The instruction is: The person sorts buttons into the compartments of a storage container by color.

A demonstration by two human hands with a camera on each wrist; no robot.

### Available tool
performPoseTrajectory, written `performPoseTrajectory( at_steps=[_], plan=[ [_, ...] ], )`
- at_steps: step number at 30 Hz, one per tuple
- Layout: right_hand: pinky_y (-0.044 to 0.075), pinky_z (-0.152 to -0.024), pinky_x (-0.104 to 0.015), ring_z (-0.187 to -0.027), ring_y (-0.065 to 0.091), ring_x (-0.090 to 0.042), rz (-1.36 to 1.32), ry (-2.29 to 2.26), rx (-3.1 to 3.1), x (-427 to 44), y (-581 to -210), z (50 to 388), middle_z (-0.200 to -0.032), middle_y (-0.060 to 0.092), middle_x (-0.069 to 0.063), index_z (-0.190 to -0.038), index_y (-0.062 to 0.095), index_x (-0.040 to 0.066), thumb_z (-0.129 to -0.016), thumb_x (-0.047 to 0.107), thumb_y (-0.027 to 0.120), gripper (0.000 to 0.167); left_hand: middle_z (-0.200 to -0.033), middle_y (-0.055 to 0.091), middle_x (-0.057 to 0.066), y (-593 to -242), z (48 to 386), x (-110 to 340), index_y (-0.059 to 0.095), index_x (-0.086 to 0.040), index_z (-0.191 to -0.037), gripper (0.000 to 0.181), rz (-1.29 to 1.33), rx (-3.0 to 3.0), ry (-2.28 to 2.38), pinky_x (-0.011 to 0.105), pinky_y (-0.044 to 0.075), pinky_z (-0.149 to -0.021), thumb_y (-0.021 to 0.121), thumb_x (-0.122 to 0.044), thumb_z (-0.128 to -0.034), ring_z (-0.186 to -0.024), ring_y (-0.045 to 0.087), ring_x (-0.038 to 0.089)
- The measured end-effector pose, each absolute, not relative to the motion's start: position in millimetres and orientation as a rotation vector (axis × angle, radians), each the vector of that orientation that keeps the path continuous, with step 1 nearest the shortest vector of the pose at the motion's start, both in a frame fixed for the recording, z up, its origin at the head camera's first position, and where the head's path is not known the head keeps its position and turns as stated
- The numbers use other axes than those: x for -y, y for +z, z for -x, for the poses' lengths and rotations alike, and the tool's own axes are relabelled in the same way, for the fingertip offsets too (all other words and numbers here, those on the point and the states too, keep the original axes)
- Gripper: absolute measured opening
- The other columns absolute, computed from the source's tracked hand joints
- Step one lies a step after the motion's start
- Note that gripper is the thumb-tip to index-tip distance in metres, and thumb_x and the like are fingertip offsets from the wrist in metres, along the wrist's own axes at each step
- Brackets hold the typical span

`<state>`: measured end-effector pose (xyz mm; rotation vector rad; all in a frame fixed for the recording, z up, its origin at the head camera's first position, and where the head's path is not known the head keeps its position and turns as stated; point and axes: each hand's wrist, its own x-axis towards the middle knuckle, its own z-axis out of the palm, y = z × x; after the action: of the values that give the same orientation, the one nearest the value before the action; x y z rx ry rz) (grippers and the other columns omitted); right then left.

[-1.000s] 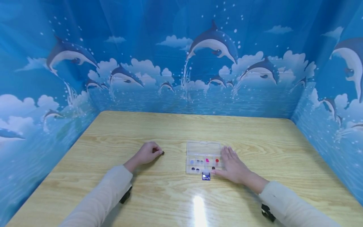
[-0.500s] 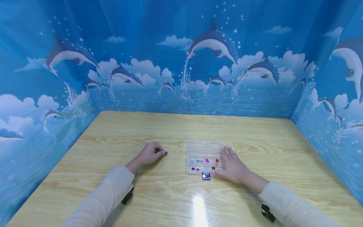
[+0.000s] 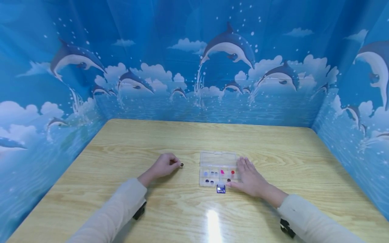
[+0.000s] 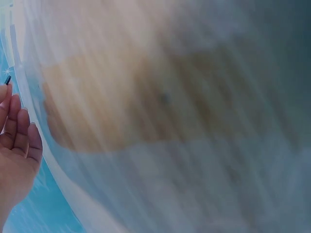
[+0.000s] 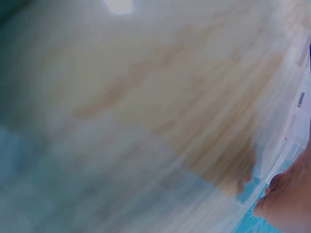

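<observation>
My left hand [image 3: 165, 165] pinches a small, dark, round bead-like piece [image 3: 182, 164] between thumb and fingertip, just over the table left of the box. In the left wrist view the piece [image 4: 8, 80] looks thin and dark, seen edge-on. A clear plastic compartment box [image 3: 214, 158] lies with its lid raised or folded back at the far side. My right hand [image 3: 251, 179] rests with straight fingers along the box's right side, its thumb near the front corner. Inside the compartments are several dark round pieces [image 3: 207, 181], a pink piece [image 3: 222, 171] and a red round piece [image 3: 232, 172].
A small shiny dark-blue square [image 3: 221, 189] sits at the box's front edge. Wood-grain table [image 3: 170, 209] surrounds the box. Blue dolphin-print curtains [image 3: 194, 67] stand behind the table and along both sides.
Holding the dark piece, my left hand has slid a short way right, toward the box. My right hand and the box have stayed in place.
</observation>
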<state>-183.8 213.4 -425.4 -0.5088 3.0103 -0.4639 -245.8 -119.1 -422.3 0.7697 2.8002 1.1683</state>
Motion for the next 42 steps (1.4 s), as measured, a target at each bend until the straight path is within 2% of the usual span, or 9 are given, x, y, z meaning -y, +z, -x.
performPoseTrajectory(
  at_steps=[17,42],
  plan=[
    [0.014,-0.113,-0.055,-0.138,0.011,-0.047,0.505,-0.468,-3.014,-212.0,-423.1,182.4,-0.147,0.016,-0.033,-0.14,0.019,-0.015,-0.082,0.062,0.052,0.102,-0.08,0.065,0.009,-420.4,242.4,103.7,0.067,0.001,-0.083,0.009,-0.856,-2.736,1.202,0.019,0.047,-0.068,0.062,-0.006,-0.0845,-0.074,0.055,0.011],
    [0.014,-0.112,-0.055,-0.138,0.011,-0.048,0.514,-0.465,-3.014,-212.9,-423.1,182.6,-0.147,0.016,-0.034,-0.139,0.019,-0.015,-0.083,0.062,0.052,0.102,-0.083,0.064,0.007,-407.5,233.6,80.8,0.067,-0.002,-0.086,0.009,-0.783,-2.693,1.192,0.016,0.047,-0.065,0.061,-0.008,-0.0854,-0.074,0.054,0.009]
  ],
)
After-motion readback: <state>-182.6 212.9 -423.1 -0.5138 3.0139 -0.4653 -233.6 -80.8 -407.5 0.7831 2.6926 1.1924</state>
